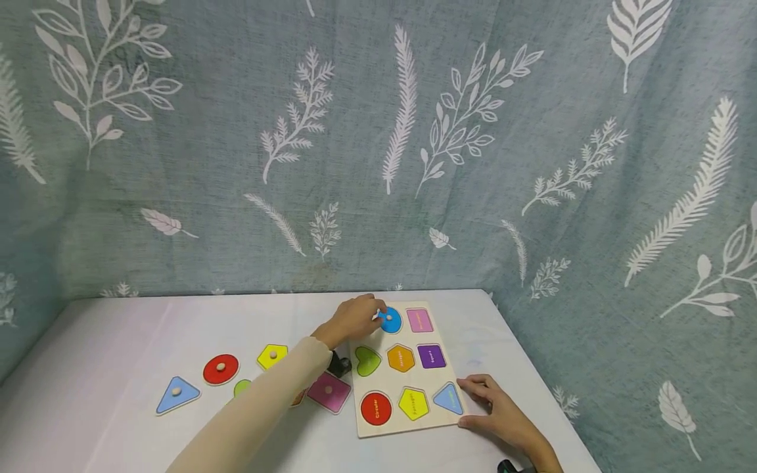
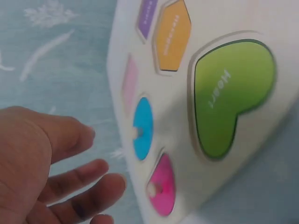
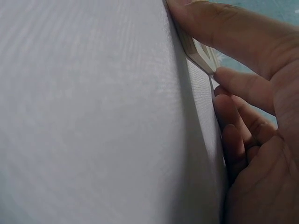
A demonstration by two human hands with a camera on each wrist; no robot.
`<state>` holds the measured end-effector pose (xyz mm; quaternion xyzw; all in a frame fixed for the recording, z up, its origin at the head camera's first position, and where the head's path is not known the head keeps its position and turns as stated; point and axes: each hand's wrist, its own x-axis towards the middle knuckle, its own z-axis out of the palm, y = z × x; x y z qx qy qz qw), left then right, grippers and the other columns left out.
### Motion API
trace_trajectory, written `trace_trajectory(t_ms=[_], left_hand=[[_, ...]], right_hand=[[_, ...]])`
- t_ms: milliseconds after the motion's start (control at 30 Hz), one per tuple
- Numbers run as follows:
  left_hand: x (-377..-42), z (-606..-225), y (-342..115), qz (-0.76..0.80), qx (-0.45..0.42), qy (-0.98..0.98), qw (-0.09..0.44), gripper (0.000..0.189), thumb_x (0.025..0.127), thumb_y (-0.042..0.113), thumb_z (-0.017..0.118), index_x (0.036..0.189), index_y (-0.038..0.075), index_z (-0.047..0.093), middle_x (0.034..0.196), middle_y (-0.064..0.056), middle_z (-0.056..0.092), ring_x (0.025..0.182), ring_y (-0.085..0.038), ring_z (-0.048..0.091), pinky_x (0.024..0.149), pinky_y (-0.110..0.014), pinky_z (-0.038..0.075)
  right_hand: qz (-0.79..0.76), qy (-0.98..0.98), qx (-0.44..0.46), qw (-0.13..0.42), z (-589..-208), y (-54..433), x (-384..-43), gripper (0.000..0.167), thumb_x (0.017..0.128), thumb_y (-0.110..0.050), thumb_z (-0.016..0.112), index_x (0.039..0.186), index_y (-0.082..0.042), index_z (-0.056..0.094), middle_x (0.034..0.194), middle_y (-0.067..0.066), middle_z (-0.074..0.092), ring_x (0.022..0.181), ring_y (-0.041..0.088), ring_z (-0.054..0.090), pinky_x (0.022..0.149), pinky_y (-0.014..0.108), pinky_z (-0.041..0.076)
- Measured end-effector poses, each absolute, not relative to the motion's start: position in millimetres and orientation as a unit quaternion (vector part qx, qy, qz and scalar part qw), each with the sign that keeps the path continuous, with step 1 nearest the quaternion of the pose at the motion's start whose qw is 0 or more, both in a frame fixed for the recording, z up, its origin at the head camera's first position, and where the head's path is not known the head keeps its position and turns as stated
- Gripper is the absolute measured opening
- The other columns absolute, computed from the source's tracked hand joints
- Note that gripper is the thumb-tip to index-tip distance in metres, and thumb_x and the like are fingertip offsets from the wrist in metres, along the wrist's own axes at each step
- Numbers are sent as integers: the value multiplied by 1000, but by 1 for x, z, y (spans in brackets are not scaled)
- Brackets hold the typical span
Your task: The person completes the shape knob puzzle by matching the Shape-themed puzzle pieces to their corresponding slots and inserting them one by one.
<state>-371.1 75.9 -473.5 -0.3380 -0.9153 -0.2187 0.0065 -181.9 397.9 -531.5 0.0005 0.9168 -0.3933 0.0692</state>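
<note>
A pale shape-puzzle board [image 1: 378,378] lies on the white table with colored, labelled recesses. Near its top edge, my left hand [image 1: 353,320] is close beside a blue oval piece [image 1: 389,320] with a knob. In the left wrist view the fingers of the left hand [image 2: 79,172] are loosely bent and hold nothing. A pink knobbed piece [image 2: 163,186] sits next to the blue one; the hand hides it in the head view. My right hand [image 1: 503,414] holds the board's lower right corner between thumb and fingers, seen also in the right wrist view at the board edge [image 3: 202,58].
Left of the board lie a blue triangle [image 1: 177,396], a red circle [image 1: 221,369], a yellow pentagon [image 1: 273,356] and a purple square [image 1: 329,392], all knobbed. Green [image 1: 241,387] and orange [image 1: 299,398] pieces are partly hidden by the left sleeve. A leaf-patterned curtain [image 1: 355,230] hangs behind.
</note>
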Motion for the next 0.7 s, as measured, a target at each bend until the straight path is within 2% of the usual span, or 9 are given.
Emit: trace_trajectory(t_ms=[100,433,700], left_hand=[[-363,-465,62,-226,-357,-906,13,24,96,18,72,119,11,74,98,-2,67,85,-18,63,73,-37,55],[-333,-451,0,-255,-386,-887,17,23,96,21,72,118,13,73,95,3,70,91,-22,67,76,-36,54],[-299,-440,-64,-278,-347,-895,27,20,98,25,70,116,18,72,93,11,66,75,-6,56,69,-29,50]], right_hand=[[-392,917,-2,69,-531,400,-181,79,78,-41,90,145,-13,60,138,6,49,129,28,51,112,52,38],[-382,921,1,69,-530,400,-182,81,78,-40,90,145,-7,58,135,9,50,124,28,53,110,53,40],[-381,921,-4,73,-531,395,-181,82,77,-39,90,145,-7,58,134,8,50,125,28,52,110,51,40]])
